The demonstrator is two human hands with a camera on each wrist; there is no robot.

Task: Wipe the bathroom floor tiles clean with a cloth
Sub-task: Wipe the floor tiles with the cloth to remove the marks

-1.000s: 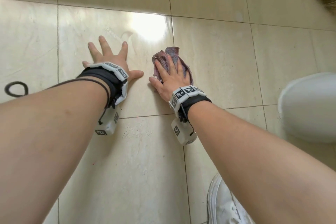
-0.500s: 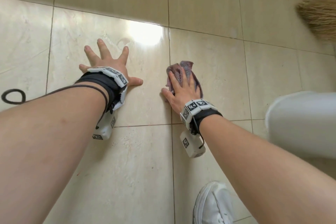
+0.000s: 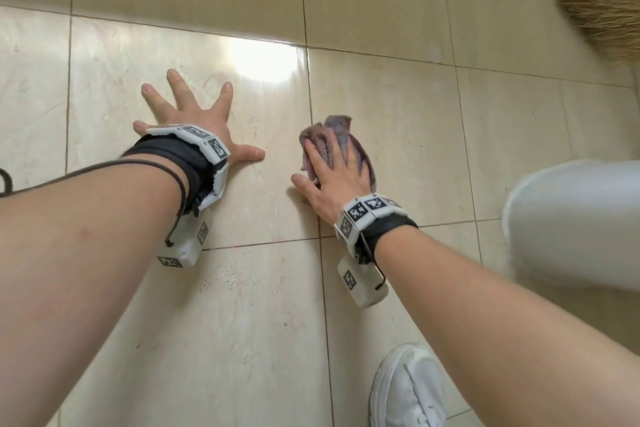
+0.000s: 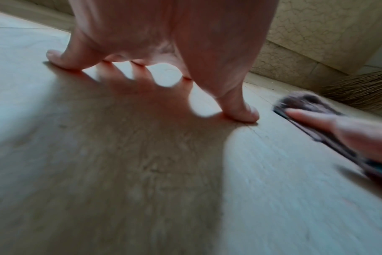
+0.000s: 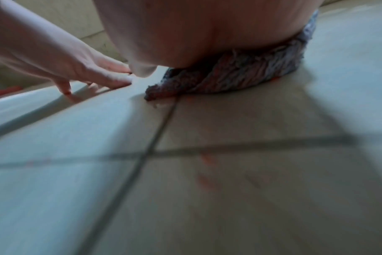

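Observation:
A crumpled purplish-grey cloth (image 3: 337, 130) lies on the glossy beige floor tiles (image 3: 398, 107), just right of a grout line. My right hand (image 3: 332, 170) lies flat on top of it, fingers straight, pressing it down; in the right wrist view the cloth (image 5: 236, 75) bulges out under my palm. My left hand (image 3: 194, 121) is spread flat on the tile to the left, fingers splayed, holding nothing. In the left wrist view its fingertips (image 4: 63, 60) touch the floor, with the cloth (image 4: 305, 103) at the right.
A straw broom head (image 3: 602, 14) lies at the top right by the wall base. My white-trousered knee (image 3: 575, 218) and white shoe (image 3: 408, 388) are at the right and bottom. Faint reddish smears (image 5: 207, 158) mark the tile near the grout crossing. A black cable (image 3: 5, 180) loops at the left edge.
My right hand has slid the cloth to the right, off the left tile and across the grout line. The left hand stays planted. The view has shifted, showing more of the broom.

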